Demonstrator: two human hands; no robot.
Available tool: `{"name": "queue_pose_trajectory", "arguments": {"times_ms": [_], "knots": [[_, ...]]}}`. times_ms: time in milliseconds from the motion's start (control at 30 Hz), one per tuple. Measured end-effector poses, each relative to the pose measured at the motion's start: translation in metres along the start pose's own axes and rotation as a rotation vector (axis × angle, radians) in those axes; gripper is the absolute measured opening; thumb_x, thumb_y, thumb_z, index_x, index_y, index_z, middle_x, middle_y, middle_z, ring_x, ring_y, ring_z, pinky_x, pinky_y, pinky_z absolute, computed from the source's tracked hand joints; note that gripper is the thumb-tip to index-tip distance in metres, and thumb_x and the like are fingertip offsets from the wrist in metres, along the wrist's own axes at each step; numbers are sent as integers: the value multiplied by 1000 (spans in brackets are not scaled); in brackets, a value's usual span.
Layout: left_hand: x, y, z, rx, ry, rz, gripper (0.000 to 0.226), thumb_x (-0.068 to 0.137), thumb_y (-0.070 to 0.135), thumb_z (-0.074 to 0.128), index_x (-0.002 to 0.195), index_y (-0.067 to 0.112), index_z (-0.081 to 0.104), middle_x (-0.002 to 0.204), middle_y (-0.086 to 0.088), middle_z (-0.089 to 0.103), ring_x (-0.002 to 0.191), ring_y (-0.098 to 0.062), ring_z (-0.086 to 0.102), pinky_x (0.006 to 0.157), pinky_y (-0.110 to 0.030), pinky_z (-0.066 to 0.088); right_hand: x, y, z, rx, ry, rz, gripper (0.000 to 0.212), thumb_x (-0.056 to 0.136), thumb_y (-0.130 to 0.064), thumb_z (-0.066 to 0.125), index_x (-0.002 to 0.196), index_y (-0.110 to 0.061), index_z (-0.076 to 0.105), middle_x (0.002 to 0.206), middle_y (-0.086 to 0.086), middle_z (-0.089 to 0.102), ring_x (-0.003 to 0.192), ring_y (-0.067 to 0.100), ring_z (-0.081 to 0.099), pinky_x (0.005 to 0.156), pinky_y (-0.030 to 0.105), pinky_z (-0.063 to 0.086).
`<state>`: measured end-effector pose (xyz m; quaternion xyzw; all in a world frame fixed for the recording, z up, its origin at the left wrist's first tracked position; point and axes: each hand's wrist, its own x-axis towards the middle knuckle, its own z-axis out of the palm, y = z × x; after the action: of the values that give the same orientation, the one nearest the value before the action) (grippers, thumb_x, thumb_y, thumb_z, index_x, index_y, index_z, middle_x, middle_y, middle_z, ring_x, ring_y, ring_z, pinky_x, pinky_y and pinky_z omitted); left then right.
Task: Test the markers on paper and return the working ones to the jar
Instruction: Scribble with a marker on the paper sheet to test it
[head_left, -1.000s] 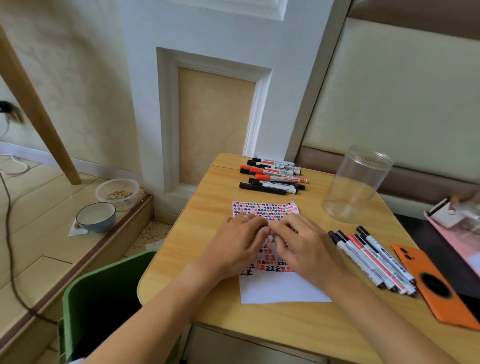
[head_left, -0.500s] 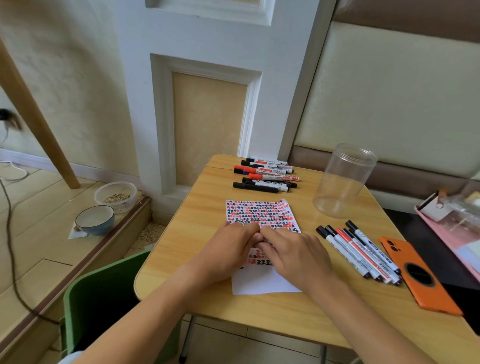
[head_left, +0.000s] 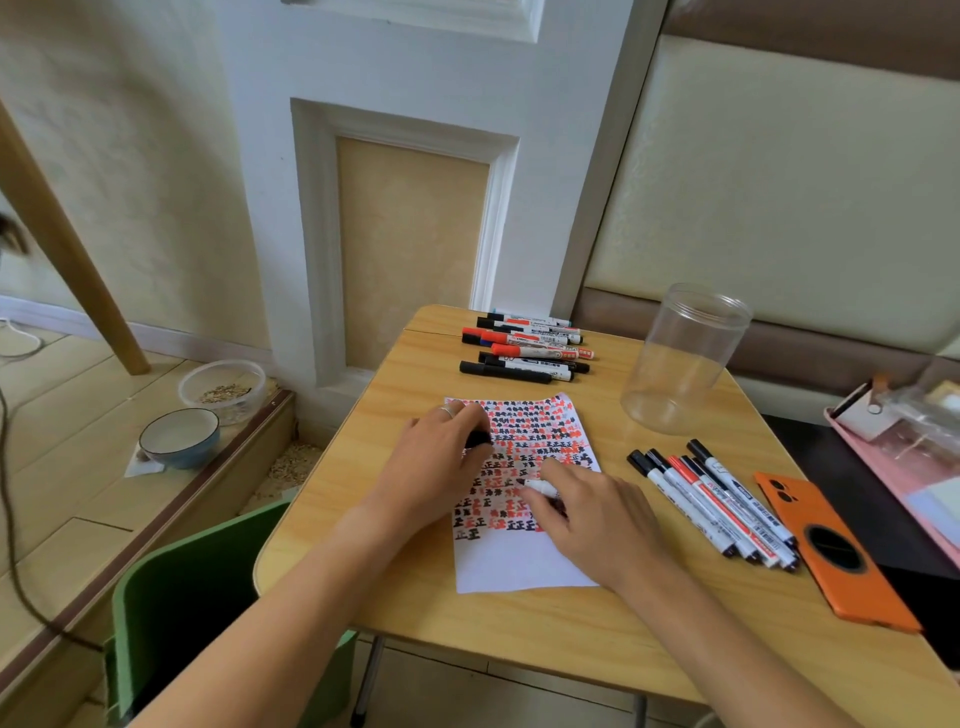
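Observation:
A white paper sheet (head_left: 519, 564) covered with red and black marks lies on the wooden table (head_left: 597, 623). My right hand (head_left: 597, 519) grips an uncapped white marker (head_left: 540, 487), its tip over the paper. My left hand (head_left: 431, 462) holds the black cap (head_left: 478, 439) at the paper's left edge. A clear empty jar (head_left: 680, 358) stands at the back right. Several markers (head_left: 524, 348) lie in a pile at the table's far edge. Another row of markers (head_left: 711, 501) lies right of the paper.
An orange phone case (head_left: 836, 551) lies at the table's right edge, a pink tray (head_left: 893, 467) beyond it. A green chair back (head_left: 197, 597) stands at the near left. Two bowls (head_left: 179, 436) sit on the floor step at left.
My hands, joined together over the paper before, have pulled apart: the cap is off in the left hand and the marker body is in the right.

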<state>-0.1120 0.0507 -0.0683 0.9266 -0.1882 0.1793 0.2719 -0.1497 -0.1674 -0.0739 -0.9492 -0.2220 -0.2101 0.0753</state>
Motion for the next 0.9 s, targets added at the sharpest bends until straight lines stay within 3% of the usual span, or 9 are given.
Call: {"name": "queue_pose_trajectory", "arguments": {"times_ms": [167,400,567,633,733,833,900], "knots": [[19,6,17,68,-26,-27,18,98,35,61,114,25,59,118,5,62,109,-17,58,103,-41,41,0,-1,-3,-5,3,22,21,101,-49,45,86,-35,38,64,-17,38,51,9,37,45,19,18],[19,2,25,99,-76,-7,22,99,40,58,116,27,57,122,5,59,114,-17,54,102,-40,40,0,-1,-3,-12,-17,41,25,99,-51,40,88,-29,47,64,-14,44,50,11,38,44,22,19],[8,-1,15,57,-127,-14,46,100,42,57,141,26,45,143,3,52,130,-18,50,109,-38,35,-1,-1,-5,9,-34,41,23,98,-52,37,87,-31,40,63,-13,43,49,12,38,44,25,22],[0,-3,8,85,-131,-36,54,102,45,52,150,25,39,153,2,45,140,-19,43,115,-39,30,-1,-2,-7,17,-52,45,22,98,-52,37,87,-33,36,63,-14,40,50,11,36,44,25,21],[-15,-8,-3,172,-200,-81,63,103,56,41,158,28,29,166,5,27,155,-14,16,124,-42,13,-1,-1,-10,30,-80,53,24,100,-52,40,91,-30,43,67,-16,40,55,11,40,48,27,27],[-29,-12,-8,202,-295,-109,68,101,66,29,161,34,19,170,9,11,157,-11,-3,127,-46,-2,-2,-3,-15,62,-128,66,23,102,-50,43,93,-29,45,69,-15,41,60,12,45,53,31,33],[-32,-13,-9,205,-312,-110,70,101,68,26,162,35,15,170,8,7,156,-12,-7,127,-45,-6,-3,-4,-18,105,-112,71,27,102,-48,32,88,-28,43,69,-14,42,60,13,45,53,32,34]]}}
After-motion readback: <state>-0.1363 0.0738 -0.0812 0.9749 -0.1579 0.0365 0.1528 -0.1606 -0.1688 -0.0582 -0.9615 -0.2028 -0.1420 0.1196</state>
